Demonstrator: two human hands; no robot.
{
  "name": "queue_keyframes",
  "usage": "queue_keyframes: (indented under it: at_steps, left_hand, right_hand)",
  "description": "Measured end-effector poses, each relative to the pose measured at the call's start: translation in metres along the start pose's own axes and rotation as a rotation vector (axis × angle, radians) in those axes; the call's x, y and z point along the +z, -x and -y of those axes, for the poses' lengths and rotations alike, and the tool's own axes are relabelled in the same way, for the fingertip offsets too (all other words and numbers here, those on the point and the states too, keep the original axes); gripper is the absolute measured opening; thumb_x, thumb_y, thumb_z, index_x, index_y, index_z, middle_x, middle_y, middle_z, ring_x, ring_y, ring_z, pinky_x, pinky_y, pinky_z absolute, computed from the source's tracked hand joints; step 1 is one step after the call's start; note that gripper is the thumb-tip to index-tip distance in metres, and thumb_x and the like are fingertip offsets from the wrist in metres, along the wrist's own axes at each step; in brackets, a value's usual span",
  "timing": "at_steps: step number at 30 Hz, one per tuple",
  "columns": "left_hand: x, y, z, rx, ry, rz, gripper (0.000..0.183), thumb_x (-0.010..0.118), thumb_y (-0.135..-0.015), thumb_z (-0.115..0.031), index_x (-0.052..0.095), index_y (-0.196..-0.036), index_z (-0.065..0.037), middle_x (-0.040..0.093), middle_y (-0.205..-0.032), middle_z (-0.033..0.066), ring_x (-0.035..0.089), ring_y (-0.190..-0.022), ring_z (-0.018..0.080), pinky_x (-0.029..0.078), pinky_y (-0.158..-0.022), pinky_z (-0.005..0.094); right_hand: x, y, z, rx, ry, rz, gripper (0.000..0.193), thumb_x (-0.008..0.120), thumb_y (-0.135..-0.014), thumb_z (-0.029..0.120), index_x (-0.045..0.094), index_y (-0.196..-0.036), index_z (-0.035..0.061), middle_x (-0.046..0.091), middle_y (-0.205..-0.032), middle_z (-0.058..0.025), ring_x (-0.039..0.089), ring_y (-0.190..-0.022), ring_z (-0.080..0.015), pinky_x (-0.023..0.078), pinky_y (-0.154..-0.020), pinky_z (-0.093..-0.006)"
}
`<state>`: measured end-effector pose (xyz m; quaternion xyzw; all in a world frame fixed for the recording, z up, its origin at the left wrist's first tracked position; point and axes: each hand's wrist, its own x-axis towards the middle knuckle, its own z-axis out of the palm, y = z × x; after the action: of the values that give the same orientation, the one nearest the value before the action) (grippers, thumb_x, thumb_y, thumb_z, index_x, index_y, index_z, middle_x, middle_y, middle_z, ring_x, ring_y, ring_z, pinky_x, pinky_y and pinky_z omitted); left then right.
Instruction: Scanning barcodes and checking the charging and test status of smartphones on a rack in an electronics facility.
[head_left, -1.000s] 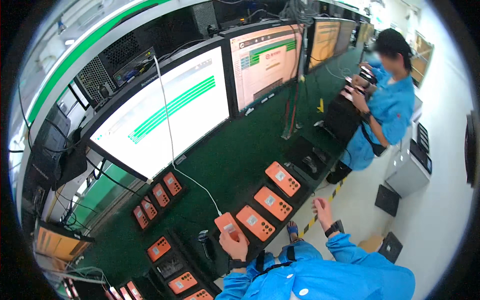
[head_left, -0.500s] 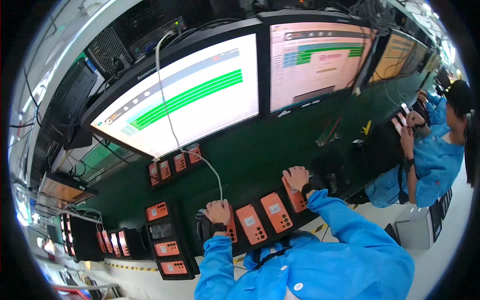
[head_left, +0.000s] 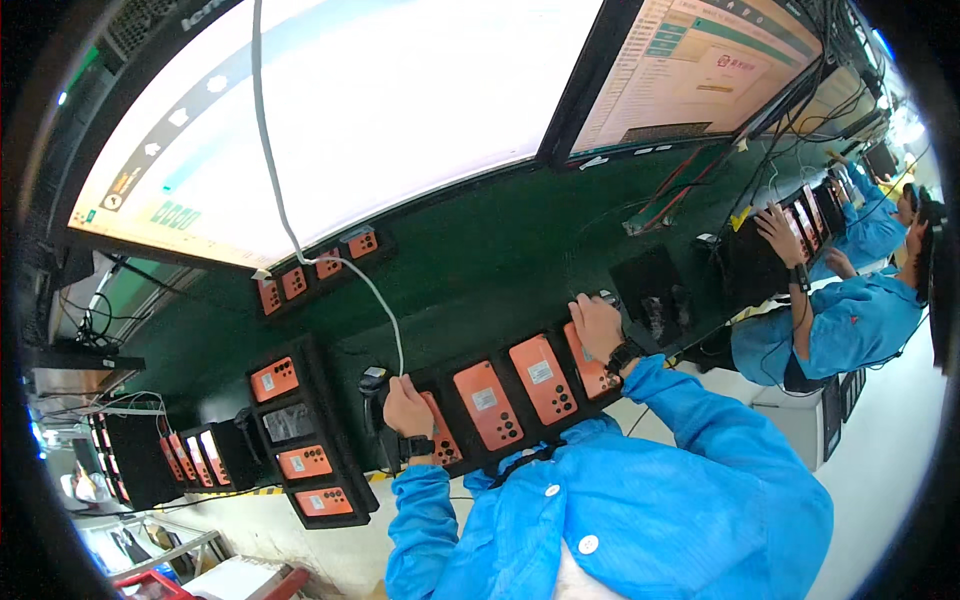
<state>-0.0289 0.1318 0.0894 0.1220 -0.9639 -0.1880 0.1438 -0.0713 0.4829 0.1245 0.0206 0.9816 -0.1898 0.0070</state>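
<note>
A long black foam tray with several orange phones lies along the near edge of the green bench, the phones back side up. My left hand is closed round the tray's left end, beside the leftmost phone. At the opposite end, my right hand curls over the far edge, partly covering the rightmost phone. Between my hands lie two fully visible phones with white labels, one phone and another phone. The fingertips of both hands are partly hidden.
A black handheld device stands beside my left hand. Further left is another phone tray; a smaller tray sits below the big monitor. A white cable hangs in front. Co-workers work at the right.
The view has shifted closer to the bench and monitors. Green rows on the left screen have gone, leaving mostly white. My hands stay at the tray's ends. A co-worker's hand has moved over a tray.
</note>
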Motion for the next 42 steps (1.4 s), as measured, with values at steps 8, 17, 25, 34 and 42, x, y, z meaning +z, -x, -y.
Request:
queue_keyframes:
  at_steps: [8,17,25,34,42]
  left_hand:
    - [-0.051,0.044,-0.025,-0.246,0.474,-0.043,0.033,0.040,-0.098,-0.023,0.049,-0.078,0.001,0.052,-0.071,0.0171,0.050,-0.065,0.0326,0.038,-0.060,0.0398]
    - [-0.035,0.103,-0.077,-0.449,0.798,0.150,0.033,0.037,-0.100,-0.030,0.052,-0.089,-0.002,0.057,-0.072,0.0054,0.056,-0.066,0.0116,0.041,-0.057,0.0245]
    - [0.002,0.094,-0.077,-0.433,0.905,0.258,0.039,0.034,-0.101,-0.030,0.052,-0.082,-0.002,0.059,-0.074,0.0075,0.055,-0.067,0.0154,0.043,-0.064,0.0304]
    - [0.037,0.069,-0.106,-0.333,0.973,0.705,0.031,0.039,-0.098,-0.027,0.053,-0.091,-0.001,0.058,-0.083,0.0078,0.055,-0.079,0.0171,0.043,-0.070,0.0309]
    - [0.055,0.073,-0.104,-0.314,1.046,0.556,0.030,0.041,-0.097,-0.026,0.050,-0.088,0.000,0.057,-0.078,0.0114,0.056,-0.073,0.0220,0.043,-0.068,0.0350]
  right_hand:
    - [0.042,0.021,-0.126,0.074,-0.250,-0.436,0.020,0.047,-0.093,0.019,0.054,-0.092,0.0005,0.057,-0.091,-0.0183,0.053,-0.086,-0.0374,0.041,-0.076,-0.0447]
    - [0.135,0.046,-0.206,0.334,-0.711,0.010,0.040,0.071,-0.076,0.020,0.042,-0.095,0.0029,0.044,-0.079,-0.0099,0.049,-0.076,-0.0229,0.043,-0.070,-0.0361]
    - [-0.035,0.081,-0.088,0.357,-1.394,0.157,0.027,0.055,-0.082,-0.001,0.041,-0.105,0.0036,0.056,-0.085,-0.0078,0.052,-0.054,-0.0136,0.040,-0.045,-0.0268]
    - [-0.004,0.143,0.011,0.457,-1.295,0.375,0.050,0.061,-0.082,0.000,0.034,-0.124,0.0072,0.054,-0.077,-0.0050,0.053,-0.056,-0.0125,0.042,-0.045,-0.0258]
    - [-0.004,0.137,0.019,0.532,-1.266,0.409,0.035,0.058,-0.082,-0.001,0.040,-0.111,0.0056,0.053,-0.076,-0.0043,0.053,-0.057,-0.0130,0.042,-0.048,-0.0254]
